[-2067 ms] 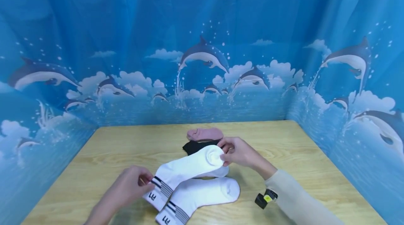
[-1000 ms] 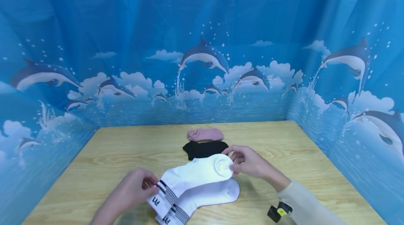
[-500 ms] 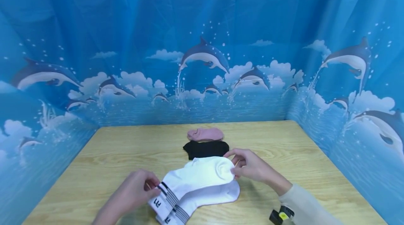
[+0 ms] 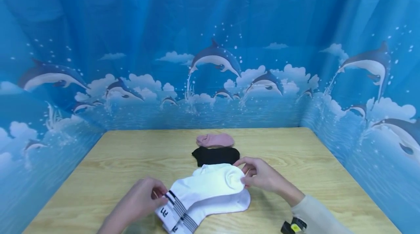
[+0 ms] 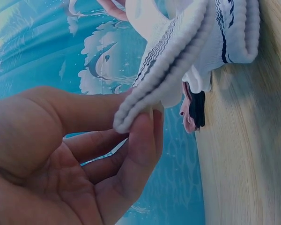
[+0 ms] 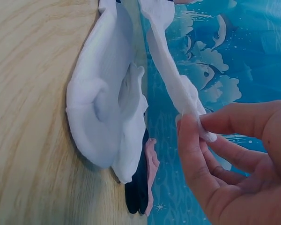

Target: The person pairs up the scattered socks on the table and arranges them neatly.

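Observation:
A white ankle sock (image 4: 210, 183) with black and grey stripes at its cuff is stretched out above the table. My left hand (image 4: 141, 199) pinches the cuff's edge between thumb and fingers, and in the left wrist view the ribbed cuff (image 5: 166, 68) is close up. At the toe end, my right hand (image 4: 262, 176) pinches the sock (image 6: 171, 75). Below it, a matching white sock (image 4: 228, 204) lies on the table, partly covered in the head view. Between that one and the dark socks, the right wrist view shows more white sock fabric (image 6: 132, 122).
A black sock pair (image 4: 218, 156) lies just behind the white socks, and a folded pink pair (image 4: 214, 140) behind that. The wooden table (image 4: 131, 153) is bordered by a blue dolphin-print curtain (image 4: 164, 110). A black device with a yellow mark (image 4: 294, 226) sits on the right wrist.
Both hands have brought the held white sock towards the front and slightly right, lower over the matching sock. The black pair has come into fuller view. Over the last half second, little has moved.

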Motion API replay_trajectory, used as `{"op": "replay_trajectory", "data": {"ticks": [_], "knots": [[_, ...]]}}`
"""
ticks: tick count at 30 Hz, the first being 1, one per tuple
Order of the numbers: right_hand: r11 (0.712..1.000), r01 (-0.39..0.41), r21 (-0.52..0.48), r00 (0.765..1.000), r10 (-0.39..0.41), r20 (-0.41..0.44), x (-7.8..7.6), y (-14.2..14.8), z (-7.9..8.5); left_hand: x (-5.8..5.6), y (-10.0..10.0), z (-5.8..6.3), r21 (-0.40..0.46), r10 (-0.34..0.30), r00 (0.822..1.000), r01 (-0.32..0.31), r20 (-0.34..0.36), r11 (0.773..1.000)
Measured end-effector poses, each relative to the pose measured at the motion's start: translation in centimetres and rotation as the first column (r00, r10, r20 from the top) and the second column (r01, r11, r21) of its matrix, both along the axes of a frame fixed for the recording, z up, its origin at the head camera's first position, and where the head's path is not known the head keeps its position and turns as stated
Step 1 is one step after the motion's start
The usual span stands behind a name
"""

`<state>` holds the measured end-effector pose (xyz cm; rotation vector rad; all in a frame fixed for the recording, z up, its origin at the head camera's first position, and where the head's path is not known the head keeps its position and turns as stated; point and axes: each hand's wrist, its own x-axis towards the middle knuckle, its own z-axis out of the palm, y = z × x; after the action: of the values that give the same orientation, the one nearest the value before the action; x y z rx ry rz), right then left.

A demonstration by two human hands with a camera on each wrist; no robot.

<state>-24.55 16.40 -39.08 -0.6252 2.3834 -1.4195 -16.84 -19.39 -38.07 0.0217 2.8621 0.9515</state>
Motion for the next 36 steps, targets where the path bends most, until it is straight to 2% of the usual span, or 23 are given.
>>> {"op": "replay_trajectory", "data": {"ticks": [3, 8, 15, 25, 36], "knots": [[1.000, -0.009, -0.002, 1.000, 0.009, -0.002, 0.0, 0.1, 0.0, 0.1, 0.0, 0.1, 0.003, 0.007, 1.000, -0.007, 0.005, 1.000], [1.000, -0.001, 0.019, 1.000, 0.001, -0.005, 0.1, 0.1, -0.2, 0.2, 0.1, 0.0, 0.008, -0.022, 1.000, 0.022, -0.018, 1.000], [1.000, 0.009, 0.026, 1.000, -0.009, 0.001, 0.4, 0.4, -0.5, 0.2, 0.4, -0.2, 0.007, -0.021, 0.999, 0.021, 0.040, 1.000], [1.000, 0.007, 0.008, 1.000, -0.007, -0.006, 1.1, 1.4, -1.0, 0.3, 0.5, -0.6, 0.042, -0.095, 0.995, 0.094, 0.021, 0.995], [1.000, 0.015, 0.014, 1.000, -0.015, 0.008, 1.4, 1.9, -1.5, 0.5, 0.8, -1.0, 0.060, -0.138, 0.990, 0.138, 0.001, 0.989]]}}
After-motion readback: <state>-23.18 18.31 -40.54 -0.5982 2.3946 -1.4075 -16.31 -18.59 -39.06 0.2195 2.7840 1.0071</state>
